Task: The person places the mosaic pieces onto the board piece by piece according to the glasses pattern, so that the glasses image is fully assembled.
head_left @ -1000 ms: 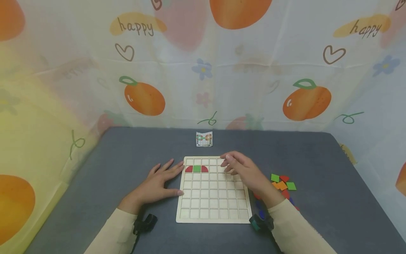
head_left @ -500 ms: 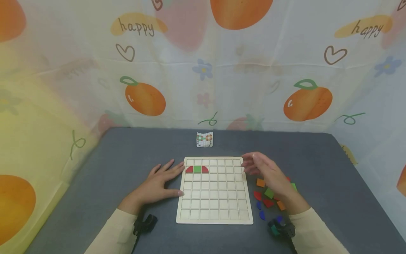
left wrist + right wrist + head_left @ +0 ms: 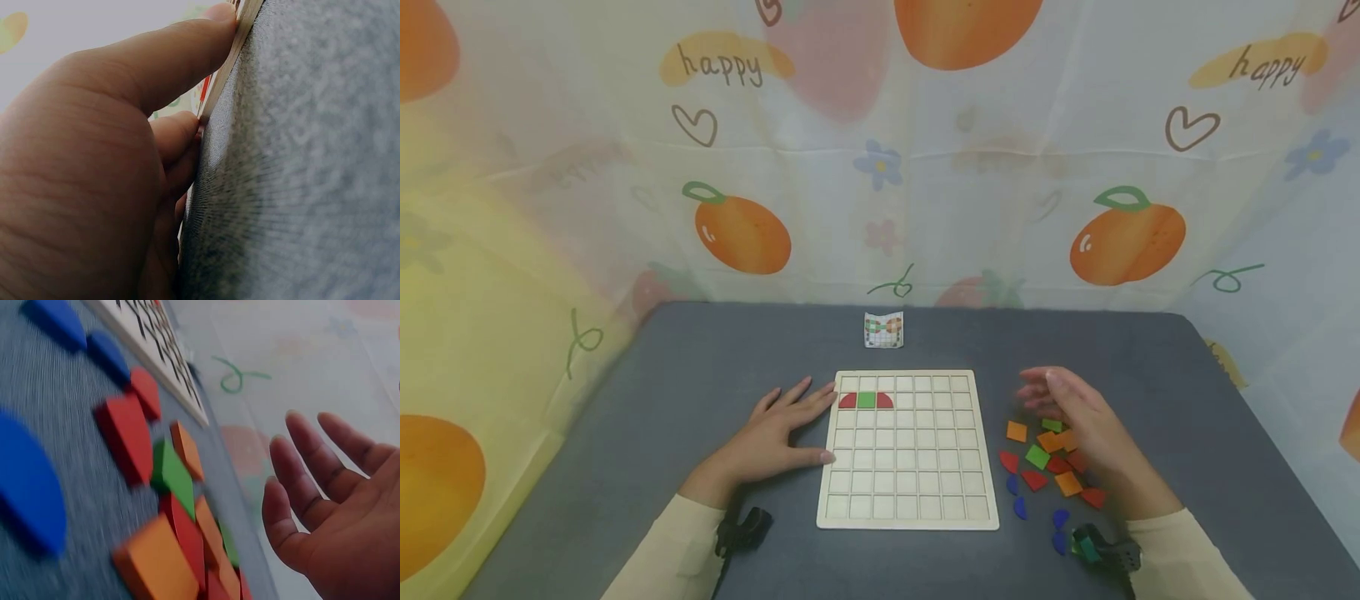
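Note:
A pale wooden grid board point(image 3: 912, 467) lies mid-table, with a green square point(image 3: 866, 400) between two red quarter-round pieces point(image 3: 847, 401) in one upper row. My left hand point(image 3: 767, 437) is spread at the board's left side; its thumb and forefinger touch that edge, as the left wrist view confirms. To the right of the board my right hand point(image 3: 1086, 421) hovers above loose pieces, fingers relaxed and holding nothing. In the right wrist view the fingers point(image 3: 306, 475) are apart from the red, orange, green and blue pieces point(image 3: 128, 434). Part of the pile is hidden under the right hand.
A small printed pattern card point(image 3: 883, 330) stands behind the board. Orange squares point(image 3: 1017, 431) and blue half-round pieces point(image 3: 1019, 507) are scattered right of the board. A printed cloth point(image 3: 880, 208) hangs along the far edge of the grey table point(image 3: 760, 350).
My right hand has moved right, from over the board's upper right part to above the loose pieces, uncovering the board's squares. The left hand has stayed at the left edge.

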`<state>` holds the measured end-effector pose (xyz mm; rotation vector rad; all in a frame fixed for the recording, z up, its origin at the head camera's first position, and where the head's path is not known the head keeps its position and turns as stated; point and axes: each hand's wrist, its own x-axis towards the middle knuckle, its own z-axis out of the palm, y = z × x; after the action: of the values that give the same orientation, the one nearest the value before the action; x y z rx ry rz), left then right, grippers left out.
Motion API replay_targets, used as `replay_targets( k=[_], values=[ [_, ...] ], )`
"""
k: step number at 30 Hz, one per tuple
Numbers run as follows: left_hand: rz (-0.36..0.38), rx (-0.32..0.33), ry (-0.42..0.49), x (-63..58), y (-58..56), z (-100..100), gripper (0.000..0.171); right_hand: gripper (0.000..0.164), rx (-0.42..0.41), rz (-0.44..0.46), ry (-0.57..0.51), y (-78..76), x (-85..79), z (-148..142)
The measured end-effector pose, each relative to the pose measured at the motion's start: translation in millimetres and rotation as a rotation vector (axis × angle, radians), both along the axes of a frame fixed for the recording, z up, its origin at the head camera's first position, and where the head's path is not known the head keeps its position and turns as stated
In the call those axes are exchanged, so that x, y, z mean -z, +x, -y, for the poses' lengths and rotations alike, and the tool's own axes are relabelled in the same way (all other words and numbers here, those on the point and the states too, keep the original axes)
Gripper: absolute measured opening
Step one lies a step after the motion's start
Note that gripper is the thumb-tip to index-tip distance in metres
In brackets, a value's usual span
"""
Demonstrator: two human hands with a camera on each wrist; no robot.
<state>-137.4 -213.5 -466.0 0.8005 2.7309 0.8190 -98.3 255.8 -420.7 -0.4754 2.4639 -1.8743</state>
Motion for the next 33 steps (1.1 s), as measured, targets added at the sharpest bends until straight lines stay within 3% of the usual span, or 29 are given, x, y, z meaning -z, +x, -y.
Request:
replay_targets(
  k=[7,12,23,33],
  values=[
    [-0.004,-0.005,0.001,1.7,-0.4,0,0.100,0.048,0.137,0.041,0.135,2.5,4.2,-20],
    [-0.006,-0.005,0.004,2.7,-0.3,1,0.100,0.045,0.185,0.075,0.229,-1.7,13.8,-36],
    [0.000,-0.008,0.001,0.9,0.0,0,0.100,0.043,0.122,0.188,0.371,-3.4,33.5,-48],
    [0.000,-0.003,0.006,0.6,-0.1,0,0.100,0.024,0.137,0.138,0.476,-2.2,32.1,-42]
  ],
)
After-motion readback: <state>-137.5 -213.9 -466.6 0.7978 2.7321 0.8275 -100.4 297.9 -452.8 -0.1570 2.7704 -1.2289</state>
